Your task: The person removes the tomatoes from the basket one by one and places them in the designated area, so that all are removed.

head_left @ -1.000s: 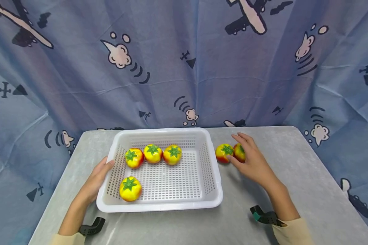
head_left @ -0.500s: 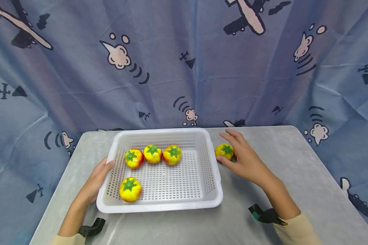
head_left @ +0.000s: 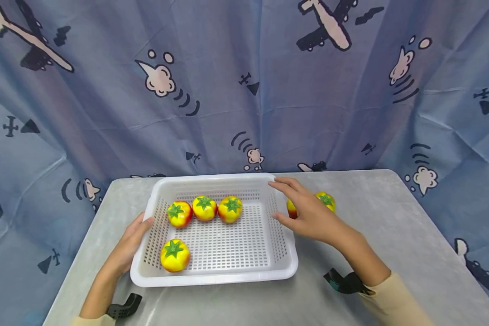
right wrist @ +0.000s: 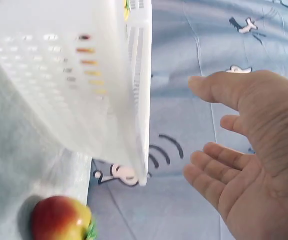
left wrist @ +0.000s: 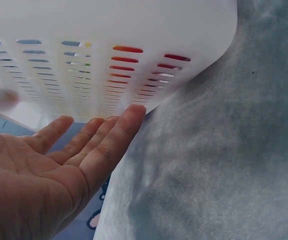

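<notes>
A white perforated plastic basket (head_left: 212,275) stands on the table. Inside, yellow-red tomato-like fruits with green star-shaped tops form a back row; another such fruit (head_left: 175,255) lies front left. My left hand (head_left: 131,240) grips the basket's left side, thumb over the rim; in the left wrist view its fingers (left wrist: 114,145) touch the outer wall. Over the right rim hovers my right hand (head_left: 309,213), fingers spread, holding nothing. Outside the basket, one fruit (head_left: 291,209) is partly hidden by that hand. A second (head_left: 325,200) sits farther right. The right wrist view shows a fruit (right wrist: 58,217).
The grey tabletop (head_left: 395,253) extends to the right and in front of the basket. Behind it hangs a blue curtain (head_left: 220,90) with airplane prints. Each wrist carries a black band device, the right one (head_left: 346,281) above the table.
My right hand has moved left, from around the outside fruits to over the basket's right rim. More of the farther-right fruit is uncovered. The left hand keeps its grip on the basket.
</notes>
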The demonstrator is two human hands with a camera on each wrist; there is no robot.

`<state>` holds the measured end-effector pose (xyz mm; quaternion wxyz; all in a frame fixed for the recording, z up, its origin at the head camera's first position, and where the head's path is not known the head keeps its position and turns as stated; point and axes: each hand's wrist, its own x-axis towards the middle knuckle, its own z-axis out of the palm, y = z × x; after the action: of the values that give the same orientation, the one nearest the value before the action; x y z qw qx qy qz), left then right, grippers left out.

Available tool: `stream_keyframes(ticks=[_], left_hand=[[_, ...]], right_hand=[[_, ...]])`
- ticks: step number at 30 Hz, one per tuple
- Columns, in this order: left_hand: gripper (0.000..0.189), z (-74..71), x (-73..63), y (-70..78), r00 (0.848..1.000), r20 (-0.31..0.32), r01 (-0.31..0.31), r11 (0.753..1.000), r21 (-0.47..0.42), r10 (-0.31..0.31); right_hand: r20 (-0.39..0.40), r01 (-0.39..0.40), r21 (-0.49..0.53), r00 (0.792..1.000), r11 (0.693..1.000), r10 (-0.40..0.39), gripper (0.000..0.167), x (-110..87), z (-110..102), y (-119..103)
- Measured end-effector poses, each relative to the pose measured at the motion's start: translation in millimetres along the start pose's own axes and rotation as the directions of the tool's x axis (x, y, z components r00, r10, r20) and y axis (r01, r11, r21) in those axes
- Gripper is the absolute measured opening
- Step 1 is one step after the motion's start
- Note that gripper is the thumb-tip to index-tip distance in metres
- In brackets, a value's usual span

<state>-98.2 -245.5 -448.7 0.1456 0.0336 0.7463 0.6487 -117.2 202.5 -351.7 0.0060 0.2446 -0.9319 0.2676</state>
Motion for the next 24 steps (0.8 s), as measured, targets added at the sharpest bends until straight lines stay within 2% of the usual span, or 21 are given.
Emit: stream_keyframes(ticks=[7, 14, 24], left_hand=[[0.064, 0.9, 0.4, 0.2, 1.000, -0.006, -0.004, 1.000, -0.001, 0.004], [0.065, 6.0, 1.5, -4.2, 1.000, 0.003, 0.011, 1.000, -0.015, -0.011], [0.066, 1.8, 0.1, -1.5, 1.000, -0.018, 0.007, 1.000, 0.011, -0.006]], right_hand=[[0.044, 0.064, 0.015, 0.997, 0.998, -0.064, 0.071, 12.3, 1, -20], [0.097, 0.075, 0.021, 0.992, 0.997, -0.077, 0.068, 18.2, 4, -34], [0.191, 0.131, 0.024, 0.972, 0.991, -0.134, 0.064, 43.4, 25, -55]])
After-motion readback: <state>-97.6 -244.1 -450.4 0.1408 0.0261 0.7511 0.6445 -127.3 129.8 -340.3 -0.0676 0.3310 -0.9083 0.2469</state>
